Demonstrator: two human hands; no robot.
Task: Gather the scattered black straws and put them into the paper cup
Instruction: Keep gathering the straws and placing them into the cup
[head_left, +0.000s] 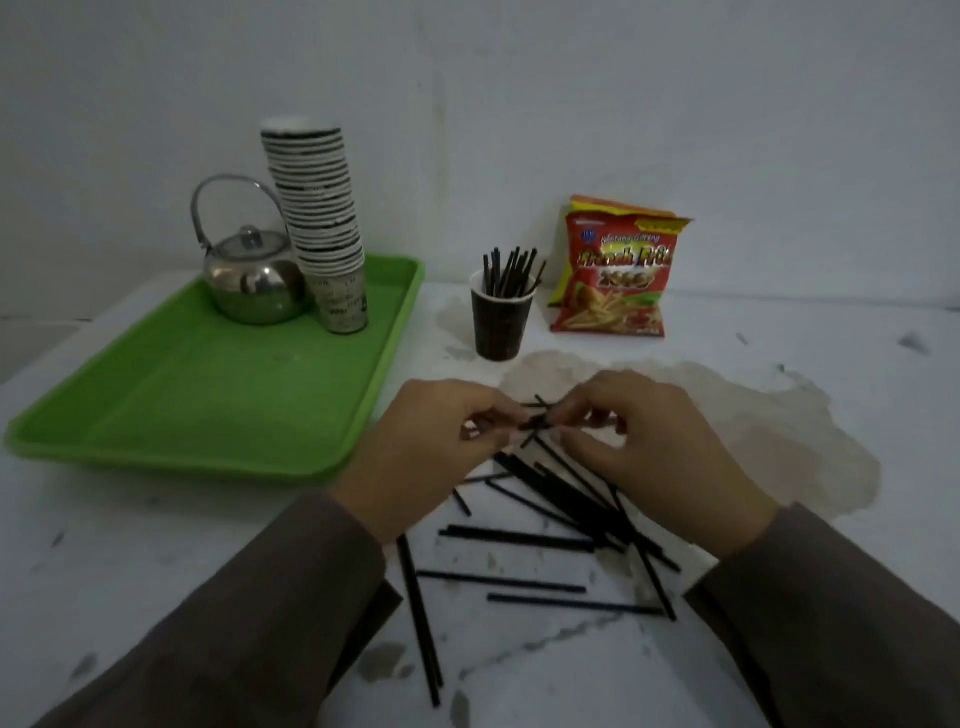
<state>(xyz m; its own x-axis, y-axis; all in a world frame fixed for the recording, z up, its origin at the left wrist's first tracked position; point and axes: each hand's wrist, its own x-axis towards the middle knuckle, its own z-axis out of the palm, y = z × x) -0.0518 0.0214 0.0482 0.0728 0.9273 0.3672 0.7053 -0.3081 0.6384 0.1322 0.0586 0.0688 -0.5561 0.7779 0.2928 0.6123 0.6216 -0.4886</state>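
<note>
both hands over the white bench (779, 670): left hand (426, 452) and right hand (654, 441), each grip pinched on a small bundle of black straws (535, 422) held between them. loose straws (545, 540) scattered below, crossing (some under the right wrist). dark paper cup (501, 325) behind, upright, straws in cup (509, 273). beside it a green tray (208, 405), a steel kettle (252, 283), stacked cups (322, 218), a french fries snack bag (618, 270).
</note>
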